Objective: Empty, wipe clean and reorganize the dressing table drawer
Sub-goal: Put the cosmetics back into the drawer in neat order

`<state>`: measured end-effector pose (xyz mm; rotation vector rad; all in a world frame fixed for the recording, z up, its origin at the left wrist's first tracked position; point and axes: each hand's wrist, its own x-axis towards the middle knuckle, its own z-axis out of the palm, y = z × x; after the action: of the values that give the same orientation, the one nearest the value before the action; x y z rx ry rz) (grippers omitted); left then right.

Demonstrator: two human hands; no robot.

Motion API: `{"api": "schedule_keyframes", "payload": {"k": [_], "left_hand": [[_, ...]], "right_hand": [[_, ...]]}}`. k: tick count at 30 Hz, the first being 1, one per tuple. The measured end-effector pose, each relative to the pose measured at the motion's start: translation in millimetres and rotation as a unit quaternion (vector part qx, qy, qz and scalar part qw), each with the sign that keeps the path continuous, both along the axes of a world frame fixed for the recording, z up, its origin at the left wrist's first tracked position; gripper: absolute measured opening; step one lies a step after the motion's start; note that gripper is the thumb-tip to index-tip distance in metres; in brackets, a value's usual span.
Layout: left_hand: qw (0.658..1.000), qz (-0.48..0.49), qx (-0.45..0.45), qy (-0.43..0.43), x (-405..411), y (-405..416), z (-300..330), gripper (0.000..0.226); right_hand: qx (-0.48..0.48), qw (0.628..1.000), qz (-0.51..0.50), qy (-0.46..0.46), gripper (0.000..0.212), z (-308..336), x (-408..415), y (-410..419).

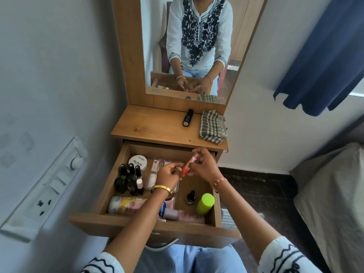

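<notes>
Holding a slim pink tube (188, 164), probably a lip gloss, over the middle of the open drawer (110, 186), the person has both hands on it: the right hand (203, 165) pinches the pale cap end with curled fingers, and the left hand (169, 175) curls round the coral lower part. That two-handed grip suggests checking or tightening the cap before the tube is set aside, though blur makes it hard to tell whether the cap is fully seated.

The drawer is still largely full, so I judge the emptying has barely begun. A cluster of dark nail polish bottles (129, 179) stands against the drawer's left wall, with a round white tub (138, 162) behind them near the back left corner. A pink and yellow bottle (126, 204) and a blue-capped Vaseline bottle (173, 213) lie along the front edge, likely because they are too tall to stand. A lime-capped bottle (205, 203) lies near the front right corner, with a small dark dropper bottle (190, 197) just beside it.

On the tabletop (149, 125) above, a lipstick (188, 117) lies near the back edge, apparently the first item out. A folded checked cloth (212, 127) rests at the right edge, within reach for wiping once the drawer is cleared.
</notes>
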<state>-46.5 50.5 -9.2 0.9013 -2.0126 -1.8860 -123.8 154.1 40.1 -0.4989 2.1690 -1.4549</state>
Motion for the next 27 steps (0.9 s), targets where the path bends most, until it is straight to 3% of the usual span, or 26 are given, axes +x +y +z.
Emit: {"api": "schedule_keyframes", "payload": {"k": [3, 6, 11, 15, 17, 22, 27], "left_hand": [[0.999, 0.004, -0.026, -0.019, 1.5, -2.3, 0.4, 0.025], [0.997, 0.006, -0.067, -0.033, 3.8, -4.8, 1.3, 0.028], [0.995, -0.005, -0.099, -0.033, 4.5, -1.9, 0.9, 0.028], [0.992, -0.008, -0.117, -0.041, 5.3, -1.4, 1.0, 0.027], [0.992, -0.009, -0.122, -0.042, 5.1, -0.9, 1.0, 0.027], [0.989, -0.016, -0.136, -0.048, 6.1, -0.4, 2.1, 0.027], [0.989, -0.014, -0.140, -0.048, 6.0, -0.5, 3.1, 0.026]], "right_hand": [[0.005, 0.999, -0.038, 0.016, 0.023, 2.7, -9.1, 3.8], [0.069, 0.994, -0.049, 0.064, 0.016, 3.9, -21.2, 10.0], [0.211, 0.965, 0.020, 0.156, 0.013, 4.7, -29.4, 17.6], [0.264, 0.941, 0.026, 0.212, 0.031, 3.1, -25.0, 19.6], [0.287, 0.932, 0.032, 0.218, 0.036, 0.5, -23.4, 19.2], [0.321, 0.915, 0.026, 0.244, 0.010, -4.8, -23.3, 18.0], [0.330, 0.903, 0.041, 0.272, 0.012, -8.7, -20.1, 16.0]]}}
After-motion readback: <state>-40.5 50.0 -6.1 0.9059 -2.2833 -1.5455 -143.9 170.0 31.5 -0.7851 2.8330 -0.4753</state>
